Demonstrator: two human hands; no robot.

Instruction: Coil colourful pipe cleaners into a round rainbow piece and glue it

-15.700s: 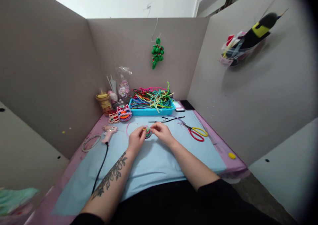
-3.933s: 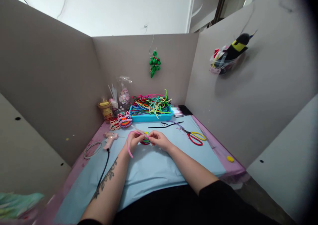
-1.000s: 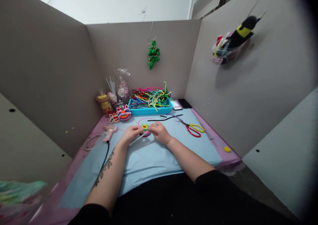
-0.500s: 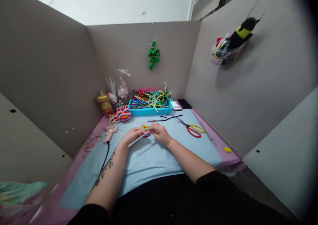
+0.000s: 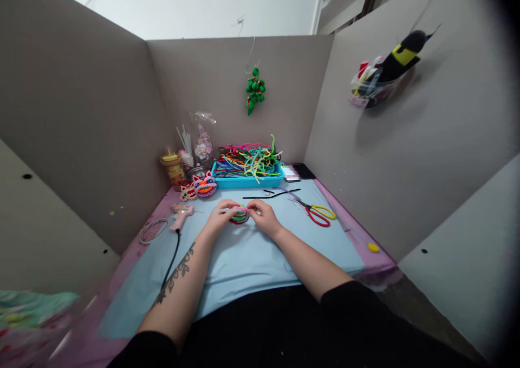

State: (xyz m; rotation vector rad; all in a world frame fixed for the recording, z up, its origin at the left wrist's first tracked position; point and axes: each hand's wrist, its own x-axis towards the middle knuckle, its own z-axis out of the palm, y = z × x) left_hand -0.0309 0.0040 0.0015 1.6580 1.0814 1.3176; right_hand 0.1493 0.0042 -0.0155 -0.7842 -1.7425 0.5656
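Between my hands, just above the blue table cover (image 5: pixel 252 259), is a small round pipe-cleaner craft piece (image 5: pixel 239 218) in green, pink and red. My left hand (image 5: pixel 222 214) pinches its left side with fingers curled. On the right, the fingertips of my right hand (image 5: pixel 262 215) are closed at the piece's pink upper part. The fingers hide some of it. Scissors (image 5: pixel 318 214) with one red and one yellow handle lie right of my right hand. Left of my left hand rests a pink glue gun (image 5: pixel 181 218).
A blue tray (image 5: pixel 247 182) heaped with pipe cleaners stands at the back. Two finished lion-like heads (image 5: pixel 204 185) sit left of it. Black pipe cleaners (image 5: pixel 271 195) lie before the tray. A yellow disc (image 5: pixel 373 247) is near the right edge. Partitions (image 5: pixel 239 97) enclose the table.
The craft piece has been turned, and its yellow face no longer shows. The white stick and pink loop beside it are out of sight. My left hand has risen slightly, its fingers more bent.
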